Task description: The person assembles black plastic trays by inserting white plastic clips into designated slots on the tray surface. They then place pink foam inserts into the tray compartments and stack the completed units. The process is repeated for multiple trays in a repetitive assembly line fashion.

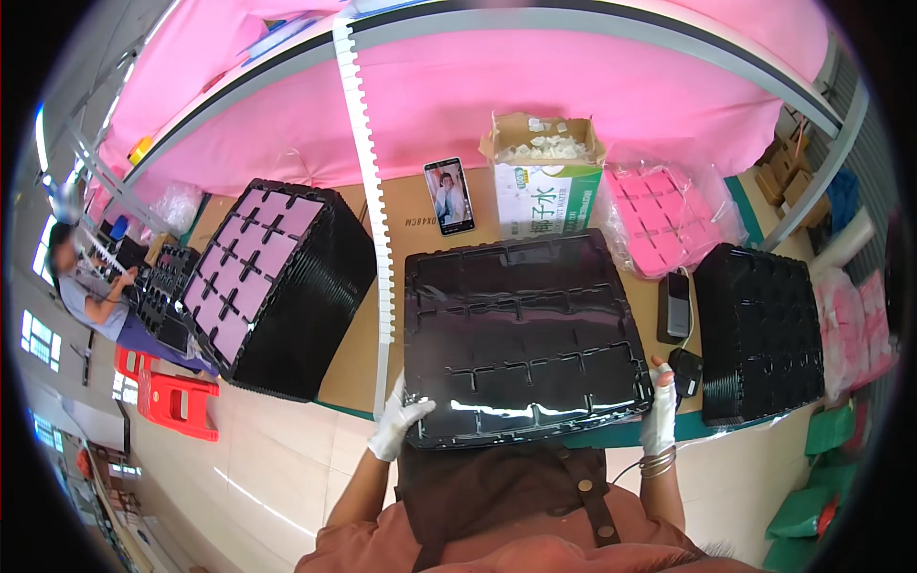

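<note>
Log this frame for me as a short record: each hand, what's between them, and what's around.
Left hand: white-gloved, gripping the near left corner of a glossy black plastic compartment tray
Right hand: white-gloved, at the tray's right edge; grip unclear
Left side: tall stack of black plastic trays topped with lilac panels
Right side: another black plastic tray stack
Behind tray: upright smartphone with lit screen; open green-and-white cardboard carton; pink pieces in clear plastic
Far left: co-worker; red plastic stool
</note>
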Demonstrator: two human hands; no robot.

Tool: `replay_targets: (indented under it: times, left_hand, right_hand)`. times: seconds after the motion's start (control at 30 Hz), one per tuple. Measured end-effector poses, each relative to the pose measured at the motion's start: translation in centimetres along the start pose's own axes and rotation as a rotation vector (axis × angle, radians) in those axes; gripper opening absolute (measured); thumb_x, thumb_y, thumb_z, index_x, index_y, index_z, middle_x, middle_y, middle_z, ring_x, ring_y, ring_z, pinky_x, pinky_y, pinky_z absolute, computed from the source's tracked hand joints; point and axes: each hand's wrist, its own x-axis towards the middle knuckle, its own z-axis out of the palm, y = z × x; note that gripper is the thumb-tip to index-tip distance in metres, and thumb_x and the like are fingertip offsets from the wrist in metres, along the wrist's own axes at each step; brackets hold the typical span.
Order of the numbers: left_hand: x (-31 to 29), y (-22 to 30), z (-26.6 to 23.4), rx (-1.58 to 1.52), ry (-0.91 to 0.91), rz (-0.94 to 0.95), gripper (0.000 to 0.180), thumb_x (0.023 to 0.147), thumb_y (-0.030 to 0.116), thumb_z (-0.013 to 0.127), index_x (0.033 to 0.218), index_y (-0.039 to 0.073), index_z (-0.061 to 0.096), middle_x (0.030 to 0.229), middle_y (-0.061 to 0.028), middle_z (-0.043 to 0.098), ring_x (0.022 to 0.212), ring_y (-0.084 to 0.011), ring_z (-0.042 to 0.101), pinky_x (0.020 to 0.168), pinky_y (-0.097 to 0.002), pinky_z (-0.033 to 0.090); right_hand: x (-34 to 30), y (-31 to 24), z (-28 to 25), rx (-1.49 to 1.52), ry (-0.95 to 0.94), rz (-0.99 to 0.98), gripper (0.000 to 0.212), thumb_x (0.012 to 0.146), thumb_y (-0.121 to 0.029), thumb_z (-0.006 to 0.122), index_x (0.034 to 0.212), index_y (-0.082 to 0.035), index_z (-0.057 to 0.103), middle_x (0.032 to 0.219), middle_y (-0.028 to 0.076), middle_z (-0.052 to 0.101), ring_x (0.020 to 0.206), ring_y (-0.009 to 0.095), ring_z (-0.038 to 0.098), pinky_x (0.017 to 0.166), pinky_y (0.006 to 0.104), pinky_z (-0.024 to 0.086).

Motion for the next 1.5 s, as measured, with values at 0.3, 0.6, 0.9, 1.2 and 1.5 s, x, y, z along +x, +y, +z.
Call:
replay_targets:
  times: [0.3,0.6,0.9,1.2,1.5]
  left_hand:
    - [1.1,3.3,-1.7,0.800,0.053,0.036,0.061,0.089,0.030,0.069,0.137,-0.001,0.049,0.117,-0.0172,0.065,0.107,-0.0203,0.062,0.092,-0.0311,0.048]
    - [7.4,5.0,-7.1,0.707,0.524,0.430,0.022,0.093,0.019,0.065,0.104,0.000,0.068,0.097,-0.0101,0.069,0.084,-0.0182,0.066,0.078,-0.0299,0.051]
    - [6.4,4.3,-6.3,0.215,0.194,0.013,0.019,0.092,0.020,0.067,0.094,0.001,0.070,0.083,-0.0016,0.068,0.076,-0.0068,0.061,0.069,-0.0219,0.047]
    - [-2.5,0.6,-9.8,0.131,0.205,0.053,0.010,0.086,0.008,0.068,0.084,-0.002,0.068,0.072,-0.0032,0.065,0.068,-0.0092,0.060,0.065,-0.0251,0.049]
    - [-9.1,-4.0,-16.0,0.104,0.425,-0.055,0.008,0.084,-0.003,0.065,0.092,-0.003,0.068,0.081,-0.0069,0.068,0.072,-0.0118,0.061,0.067,-0.0266,0.050]
  right_hand:
    - [2.6,2.4,-3.7,-0.365,0.132,-0.108,0.076,0.096,-0.063,0.046,0.139,-0.001,0.045,0.101,0.000,0.053,0.097,0.012,0.049,0.090,0.0279,0.042]
    - [1.6,-9.9,9.7,-0.736,-0.079,-0.422,0.027,0.094,-0.017,0.060,0.116,-0.001,0.061,0.084,0.004,0.059,0.077,0.013,0.057,0.072,0.0300,0.047]
    - [3.3,-13.4,20.2,-0.937,-0.651,-0.612,0.022,0.081,-0.005,0.069,0.102,-0.002,0.064,0.090,0.015,0.063,0.084,0.034,0.064,0.074,0.0390,0.051]
    - [13.3,-29.2,38.0,-0.719,-0.122,-1.676,0.020,0.083,-0.004,0.059,0.103,-0.003,0.057,0.103,0.016,0.060,0.102,0.036,0.058,0.089,0.0410,0.048]
    - [18.7,-38.4,46.5,-0.804,-0.016,-1.803,0.018,0.086,-0.012,0.052,0.093,-0.005,0.066,0.084,0.019,0.066,0.080,0.035,0.064,0.074,0.0461,0.050]
